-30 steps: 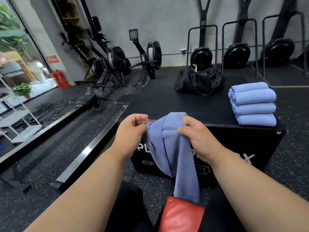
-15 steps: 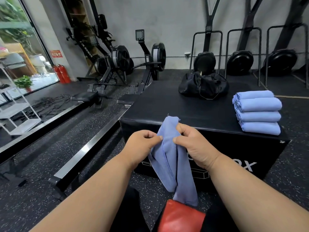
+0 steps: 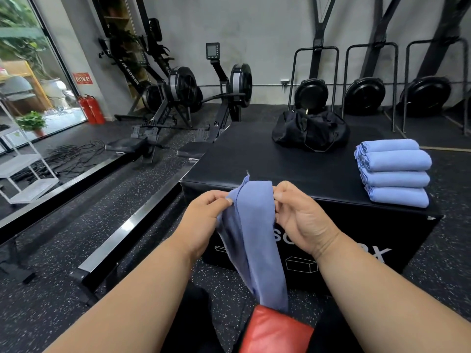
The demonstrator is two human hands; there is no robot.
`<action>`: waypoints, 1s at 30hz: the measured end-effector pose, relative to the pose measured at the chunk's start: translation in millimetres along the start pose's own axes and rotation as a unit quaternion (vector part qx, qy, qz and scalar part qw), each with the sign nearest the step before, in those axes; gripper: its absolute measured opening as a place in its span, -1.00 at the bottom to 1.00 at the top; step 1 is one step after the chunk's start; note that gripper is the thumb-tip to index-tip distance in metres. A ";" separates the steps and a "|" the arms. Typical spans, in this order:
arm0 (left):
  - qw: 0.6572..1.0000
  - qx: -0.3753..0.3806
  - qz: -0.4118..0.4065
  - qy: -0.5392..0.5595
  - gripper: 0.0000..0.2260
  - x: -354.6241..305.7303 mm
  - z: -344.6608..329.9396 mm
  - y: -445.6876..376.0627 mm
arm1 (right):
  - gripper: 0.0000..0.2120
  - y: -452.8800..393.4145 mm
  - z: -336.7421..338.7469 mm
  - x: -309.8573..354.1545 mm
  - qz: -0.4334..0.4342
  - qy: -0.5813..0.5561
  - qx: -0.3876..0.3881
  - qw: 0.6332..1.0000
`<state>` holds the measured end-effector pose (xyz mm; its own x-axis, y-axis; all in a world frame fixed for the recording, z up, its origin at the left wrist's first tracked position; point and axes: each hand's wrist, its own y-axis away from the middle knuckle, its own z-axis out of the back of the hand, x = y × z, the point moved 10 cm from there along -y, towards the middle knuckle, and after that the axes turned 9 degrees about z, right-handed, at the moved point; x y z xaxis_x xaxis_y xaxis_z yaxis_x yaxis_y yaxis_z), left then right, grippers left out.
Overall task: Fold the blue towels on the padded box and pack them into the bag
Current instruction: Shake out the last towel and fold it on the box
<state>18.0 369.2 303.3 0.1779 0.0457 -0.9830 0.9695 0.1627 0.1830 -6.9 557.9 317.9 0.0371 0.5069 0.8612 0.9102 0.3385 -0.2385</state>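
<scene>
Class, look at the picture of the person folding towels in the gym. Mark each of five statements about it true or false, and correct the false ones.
1. Both hands pinch the top edge of one blue towel. True: the left hand and the right hand hold it so that it hangs down in front of the padded box.
2. The stack of folded towels holds four towels. True.
3. The stack lies inside the black bag. False: it sits on the box's right side, apart from the bag.
4. The bag stands on the floor. False: it rests on the far part of the box top.
5. The fire extinguishers are blue. False: they are red.
</scene>
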 end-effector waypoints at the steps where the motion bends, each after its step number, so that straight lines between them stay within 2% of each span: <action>1: 1.000 -0.005 0.001 -0.006 -0.88 1.3 0.1 0.3 | -0.81 -0.6 0.0 2.3 0.005 -0.001 -0.003 1.000; 6: 0.998 -0.029 -0.024 -0.051 -0.94 2.1 3.8 -0.8 | -0.91 -3.1 10.3 -3.2 -0.002 0.037 -0.029 0.999; 8: 0.996 -0.035 -0.045 -0.064 -0.91 -0.9 5.8 0.0 | -0.83 -1.5 17.0 -5.5 -0.003 0.088 -0.044 0.995; 11: 0.993 -0.050 -0.060 -0.083 -0.75 -0.5 9.7 -2.1 | -0.61 0.9 22.1 -11.2 -0.006 0.133 -0.046 0.990; 15: 0.984 -0.045 -0.075 -0.157 -0.66 -2.3 3.3 -1.2 | -0.61 4.0 23.0 -11.1 -0.018 0.152 -0.055 0.987; 22: 0.978 -0.036 -0.069 -0.193 -0.52 -2.0 -2.7 0.9 | -0.38 5.2 27.0 -7.8 -0.025 0.195 -0.047 0.979; 26: 0.974 -0.074 -0.104 -0.185 -0.56 -14.3 3.6 3.5 | -0.33 4.8 34.8 -5.8 -0.023 0.205 -0.056 0.977; 30: 0.981 -0.079 -0.119 -0.130 -0.73 -23.2 15.1 -3.5 | -0.35 4.5 49.0 6.2 -0.012 0.235 -0.079 0.969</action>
<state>13.0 352.6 325.3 0.0060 -0.2614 -0.9652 0.9544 0.2897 -0.0725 -22.8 601.4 300.2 0.1655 0.0711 0.9836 0.9636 0.2007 -0.1767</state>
